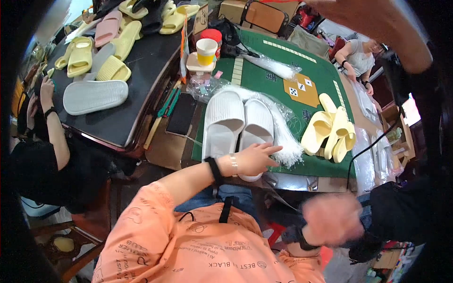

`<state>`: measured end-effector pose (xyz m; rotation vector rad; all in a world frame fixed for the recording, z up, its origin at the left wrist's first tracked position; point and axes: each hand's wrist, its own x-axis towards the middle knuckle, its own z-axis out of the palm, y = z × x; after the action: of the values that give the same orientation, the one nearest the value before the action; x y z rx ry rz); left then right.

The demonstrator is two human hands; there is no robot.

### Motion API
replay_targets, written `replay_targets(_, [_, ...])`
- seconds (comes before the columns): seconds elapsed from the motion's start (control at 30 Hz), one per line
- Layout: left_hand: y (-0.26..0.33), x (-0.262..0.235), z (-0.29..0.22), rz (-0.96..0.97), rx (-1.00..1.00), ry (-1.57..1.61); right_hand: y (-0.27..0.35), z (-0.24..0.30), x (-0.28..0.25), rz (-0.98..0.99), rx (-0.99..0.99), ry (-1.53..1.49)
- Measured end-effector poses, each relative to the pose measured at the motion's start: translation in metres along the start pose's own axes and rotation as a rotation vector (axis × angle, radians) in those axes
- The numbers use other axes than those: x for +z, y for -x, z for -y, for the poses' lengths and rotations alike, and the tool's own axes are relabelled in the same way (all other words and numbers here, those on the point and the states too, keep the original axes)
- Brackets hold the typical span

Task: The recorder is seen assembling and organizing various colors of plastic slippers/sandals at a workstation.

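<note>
A pair of white slide slippers lies side by side in front of me, the left slipper [223, 113] next to the right slipper [258, 120]. Over their heel ends reaches my left hand [257, 159], fingers stretched out and apart, with nothing seen in it; whether it touches the right slipper I cannot tell. Just beyond its fingertips, a bundle of thin white plastic strands [288, 141] spills out of clear plastic. Lower right, off the table edge, my right hand [332, 218] is smeared by motion, so its fingers cannot be made out.
Yellow slippers [330, 127] sit on the green table mat [255, 42]. A phone [181, 114], green-handled scissors [169, 101] and a yellow-white cup [206, 52] are to the left. More slippers cover the black table [108, 127]. One co-worker [361, 59] sits far right; another's arm [54, 122] is left.
</note>
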<state>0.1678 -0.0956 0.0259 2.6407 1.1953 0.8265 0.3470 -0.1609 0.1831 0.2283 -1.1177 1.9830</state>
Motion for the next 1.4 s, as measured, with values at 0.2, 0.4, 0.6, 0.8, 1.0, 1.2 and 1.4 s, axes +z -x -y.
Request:
replay_targets(0.2, [0.029, -0.103, 0.099, -0.277, -0.618, 0.372, -0.044, -0.136, -0.105, -0.426, 0.731, 0.324])
replay_targets(0.4, [0.063, -0.064, 0.197, 0.023, -0.768, 0.087, -0.084, -0.263, -0.145, -0.457, 0.453, 0.945])
replay_targets(0.6, [0.034, -0.053, 0.209, 0.352, -0.125, -0.367, -0.092, -0.284, -0.156, -0.688, 0.386, 0.982])
replay_targets(0.8, [0.019, -0.057, 0.192, -0.100, -0.858, 0.455, -0.089, -0.223, -0.127, -0.614, 0.631, 0.790])
replay_targets(1.0, [0.046, -0.086, 0.189, -0.905, -1.087, 0.212, -0.082, -0.095, -0.125, -0.364, 0.560, 1.555])
replay_targets(1.2, [0.050, -0.076, 0.168, -0.745, -1.024, 0.158, -0.073, -0.076, -0.242, -0.131, 0.490, 1.949])
replay_targets(1.4, [0.119, -0.205, 0.083, -1.061, -0.621, -0.132, -0.147, -0.085, -0.151, -0.012, 0.329, 2.049])
